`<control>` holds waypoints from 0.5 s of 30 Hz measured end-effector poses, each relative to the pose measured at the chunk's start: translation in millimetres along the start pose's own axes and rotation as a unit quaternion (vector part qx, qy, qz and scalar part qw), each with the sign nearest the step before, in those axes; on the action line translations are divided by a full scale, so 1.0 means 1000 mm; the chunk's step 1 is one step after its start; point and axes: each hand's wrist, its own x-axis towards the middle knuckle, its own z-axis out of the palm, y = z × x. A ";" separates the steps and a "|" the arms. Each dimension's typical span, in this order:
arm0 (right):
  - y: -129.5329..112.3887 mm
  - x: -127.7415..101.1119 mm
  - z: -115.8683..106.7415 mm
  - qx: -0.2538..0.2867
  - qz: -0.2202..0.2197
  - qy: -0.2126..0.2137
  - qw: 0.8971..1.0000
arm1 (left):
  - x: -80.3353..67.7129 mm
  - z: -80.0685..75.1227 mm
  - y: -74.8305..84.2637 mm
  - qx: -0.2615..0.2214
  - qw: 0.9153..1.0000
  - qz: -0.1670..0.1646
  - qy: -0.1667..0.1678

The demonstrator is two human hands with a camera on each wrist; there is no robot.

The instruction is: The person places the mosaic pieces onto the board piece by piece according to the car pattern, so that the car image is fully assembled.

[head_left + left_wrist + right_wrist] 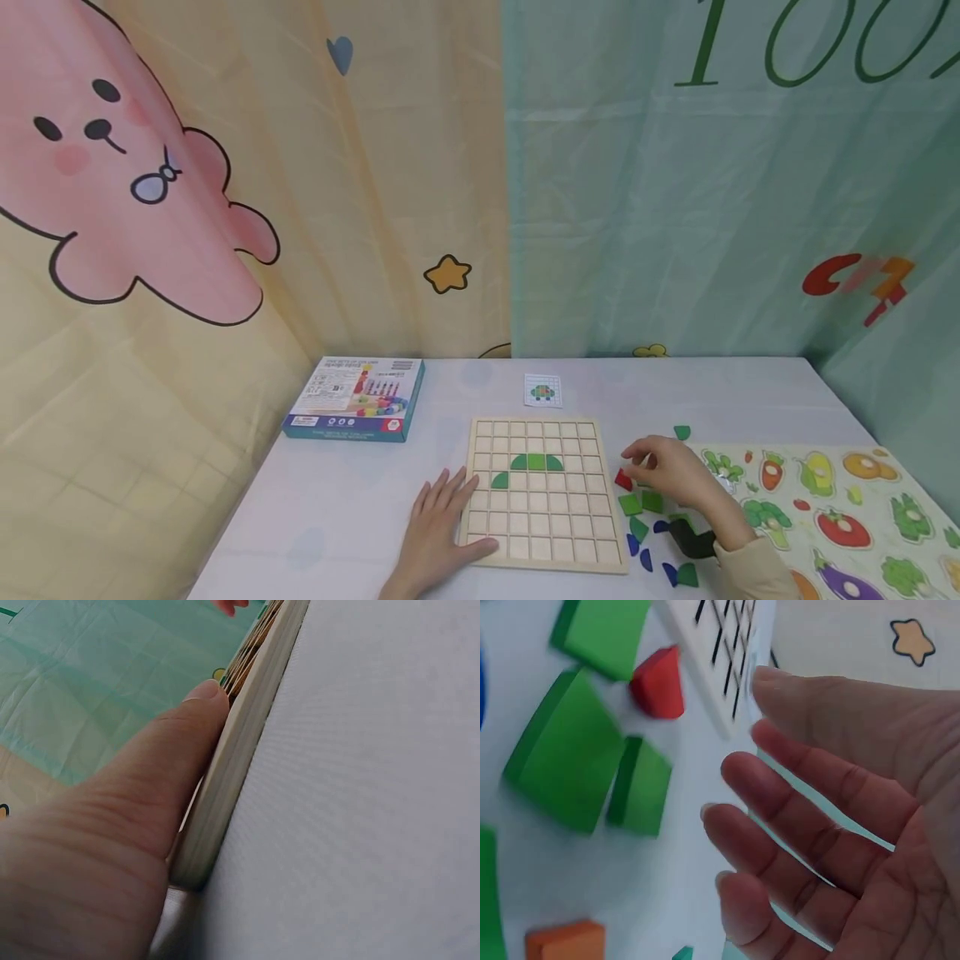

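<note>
A wooden grid board (538, 525) lies flat on the table. In it sit a green square (536, 462) with a green quarter-circle on either side, and another green quarter-circle (500, 480) lower left. My left hand (438, 533) rests at the board's near left corner, fingers spread along the left side; the thumb (176, 742) presses its rim in the left wrist view. Right of the board my right hand (667, 469) hovers over loose pieces, fingers loosely bent and holding nothing. Beneath it are a red piece (658, 684), several green pieces (568, 754) and an orange piece (565, 943).
Several blue half-round pieces (647, 560) lie nearer me, right of the board. A small pattern card (542, 391) lies beyond the board, and a boxed set (356, 400) stands back left. At right spreads a sheet with vegetable pictures (873, 479). Curtains (652, 208) hang behind the table.
</note>
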 end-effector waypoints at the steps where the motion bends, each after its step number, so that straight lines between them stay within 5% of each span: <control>1: 0.003 -0.001 0.000 -0.003 0.009 -0.001 1.000 | 0.000 0.000 0.000 0.000 1.000 -0.001 -0.001; 15: 0.018 0.001 0.004 -0.045 0.026 -0.011 0.999 | 0.000 -0.001 0.001 0.002 1.000 -0.008 -0.009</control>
